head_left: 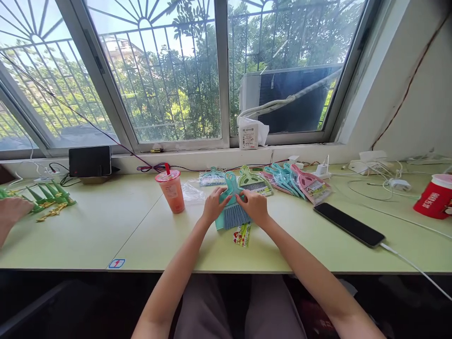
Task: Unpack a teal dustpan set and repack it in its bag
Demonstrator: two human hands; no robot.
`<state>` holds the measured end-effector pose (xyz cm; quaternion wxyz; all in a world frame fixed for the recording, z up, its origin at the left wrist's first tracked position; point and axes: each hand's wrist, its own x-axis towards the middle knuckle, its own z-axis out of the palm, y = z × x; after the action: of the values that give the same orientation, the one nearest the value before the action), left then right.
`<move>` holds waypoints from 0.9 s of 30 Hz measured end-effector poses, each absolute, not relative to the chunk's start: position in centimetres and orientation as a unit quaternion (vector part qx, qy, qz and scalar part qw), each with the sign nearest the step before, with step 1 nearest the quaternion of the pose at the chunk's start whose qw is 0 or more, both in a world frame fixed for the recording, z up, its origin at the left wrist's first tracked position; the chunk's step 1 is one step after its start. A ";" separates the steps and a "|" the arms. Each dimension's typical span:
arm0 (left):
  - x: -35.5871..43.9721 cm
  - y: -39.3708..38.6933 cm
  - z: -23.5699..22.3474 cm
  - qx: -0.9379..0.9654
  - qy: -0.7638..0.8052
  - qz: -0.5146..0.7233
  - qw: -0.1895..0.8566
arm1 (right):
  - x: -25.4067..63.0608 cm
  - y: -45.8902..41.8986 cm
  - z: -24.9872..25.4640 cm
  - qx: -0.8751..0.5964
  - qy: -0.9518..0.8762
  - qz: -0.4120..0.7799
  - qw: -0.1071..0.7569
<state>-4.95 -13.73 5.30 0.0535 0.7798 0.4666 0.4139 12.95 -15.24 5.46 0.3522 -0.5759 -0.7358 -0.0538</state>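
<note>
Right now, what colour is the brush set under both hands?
Teal brush set, grey-blue bristles; head view, left hand and right hand on it.

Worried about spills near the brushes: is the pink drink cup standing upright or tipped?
Upright. The pink drink cup stands on its base on the green table, sealed lid on top, left of the left hand.

Both my bare forearms reach forward from the lower edge of the view and angle toward each other, so my hands meet out in front of my chest. My left hand [213, 205] lies palm down, wrist straight, its fingers [221, 192] spread and curled slightly inward. My right hand [254, 206] sits just beside it, also palm down, its fingers [243, 198] bent and pinching toward the left. The two sets of fingertips almost touch.
</note>
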 end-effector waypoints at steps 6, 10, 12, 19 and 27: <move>-4.8 -14.0 5.2 0.782 0.449 0.432 0.024 | 12.9 -14.7 4.6 -0.474 -0.775 -0.019 0.417; -4.6 -14.1 5.2 0.777 0.446 0.445 0.023 | 13.3 -14.3 4.3 -0.437 -0.744 -0.044 0.504; -4.5 -14.2 5.3 0.777 0.438 0.451 0.027 | 13.6 -14.1 4.7 -0.435 -0.714 -0.062 0.545; -4.3 -14.4 5.2 0.774 0.414 0.477 0.055 | 13.7 -13.1 5.1 -0.461 -0.692 0.153 0.534; -4.0 -14.1 5.4 0.764 0.426 0.475 0.093 | 13.0 -13.2 4.4 -0.452 -0.616 0.203 0.612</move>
<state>-4.05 -14.12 5.39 0.0934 0.7643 0.4257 0.4753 12.96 -13.18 4.42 0.6120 -0.4523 -0.6163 0.2026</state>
